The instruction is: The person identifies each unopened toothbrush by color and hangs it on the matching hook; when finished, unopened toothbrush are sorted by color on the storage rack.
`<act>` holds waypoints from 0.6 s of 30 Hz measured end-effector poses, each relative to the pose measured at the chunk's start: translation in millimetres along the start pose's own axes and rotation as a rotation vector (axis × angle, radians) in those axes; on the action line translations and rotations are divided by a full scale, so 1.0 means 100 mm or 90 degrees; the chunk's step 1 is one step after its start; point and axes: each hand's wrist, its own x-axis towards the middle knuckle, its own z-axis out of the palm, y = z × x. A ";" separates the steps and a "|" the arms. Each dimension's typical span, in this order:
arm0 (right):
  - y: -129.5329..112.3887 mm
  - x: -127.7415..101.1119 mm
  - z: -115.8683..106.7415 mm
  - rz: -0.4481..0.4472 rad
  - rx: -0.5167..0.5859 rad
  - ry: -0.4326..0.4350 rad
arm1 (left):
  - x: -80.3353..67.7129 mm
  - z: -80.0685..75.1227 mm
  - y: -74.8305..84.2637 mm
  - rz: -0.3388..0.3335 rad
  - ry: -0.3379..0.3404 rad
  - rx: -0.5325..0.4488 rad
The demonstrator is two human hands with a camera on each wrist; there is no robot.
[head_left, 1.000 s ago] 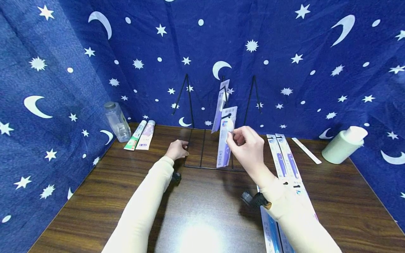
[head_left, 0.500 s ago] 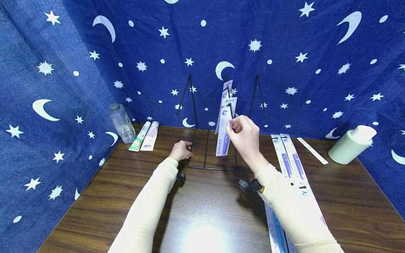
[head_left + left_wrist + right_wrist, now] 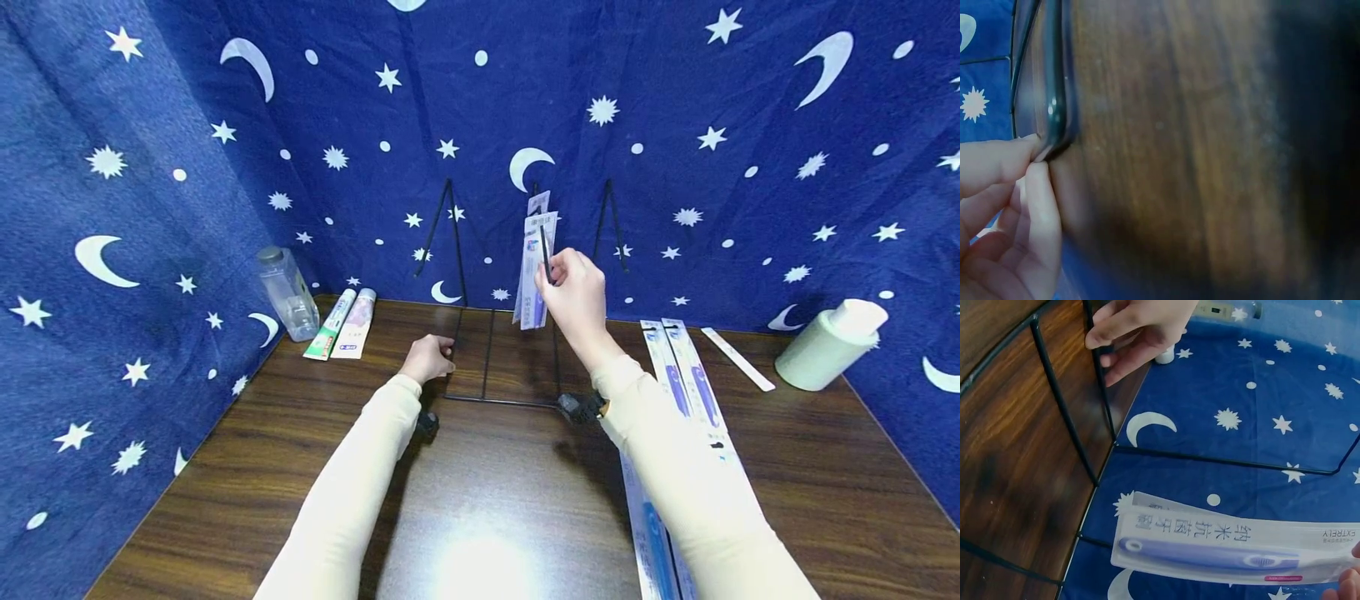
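My right hand pinches the edge of a packaged purple toothbrush near the middle hook of a black wire display rack. The hook's bar passes in front of the pack's upper part; whether it runs through the hanging hole I cannot tell. Another toothbrush pack hangs just behind, mostly covered. In the right wrist view, the purple handle shows through clear packaging, with fingertips at the right edge. My left hand pinches the rack's left base wire between thumb and finger.
Several packaged toothbrushes lie in rows at the right, partly under my right sleeve. Beyond them are a narrow white strip and a pale green bottle. Two toothpaste tubes and a clear bottle stand back left. A starry cloth hangs behind.
My right hand has moved up and back with the toothbrush pack, bringing it over the middle hook and close against the pack behind. The left hand stays on the rack.
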 end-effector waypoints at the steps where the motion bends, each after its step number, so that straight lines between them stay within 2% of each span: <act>1: 0.01 0.01 0.01 -0.002 -0.003 0.000 | 0.00 0.00 0.00 0.001 0.000 0.001; 7: 0.06 0.10 0.06 -0.017 -0.029 -0.011 | -0.01 0.00 0.02 -0.001 0.006 0.015; 12: 0.09 0.13 0.05 0.008 -0.041 -0.021 | -0.02 0.00 0.06 -0.007 0.005 0.014; 18: 0.06 0.11 0.03 0.037 -0.044 -0.066 | -0.02 -0.01 0.04 -0.024 0.009 -0.008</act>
